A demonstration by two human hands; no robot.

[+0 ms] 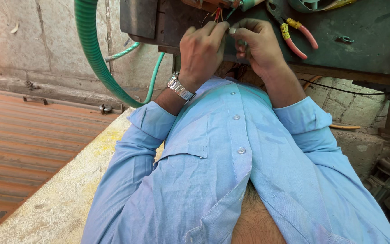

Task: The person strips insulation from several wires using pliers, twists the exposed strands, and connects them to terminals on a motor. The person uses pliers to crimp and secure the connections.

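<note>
**Both hands pinched at the wires on the bench edge**

I hold my left hand [201, 52] and my right hand [258, 47] close together at the near edge of the dark green bench [366, 40], fingertips almost meeting. My left fingers are curled shut, thumb pressed to forefinger, just below a small bunch of thin red and pale wires [215, 14] that come down from the device at the top of the view. My right fingers are bent in too, and they seem to be pinching something small between them, though I cannot make out what it is from here. A metal wristwatch [180, 86] sits on my left wrist, above my rolled blue shirt sleeve [147, 119].

Just to the right of my right hand lie pliers with red and yellow handles [296, 38], flat on the bench and not touched. A thick green ribbed hose [93, 49] curves down the wall on my left, well apart from both hands.
</note>
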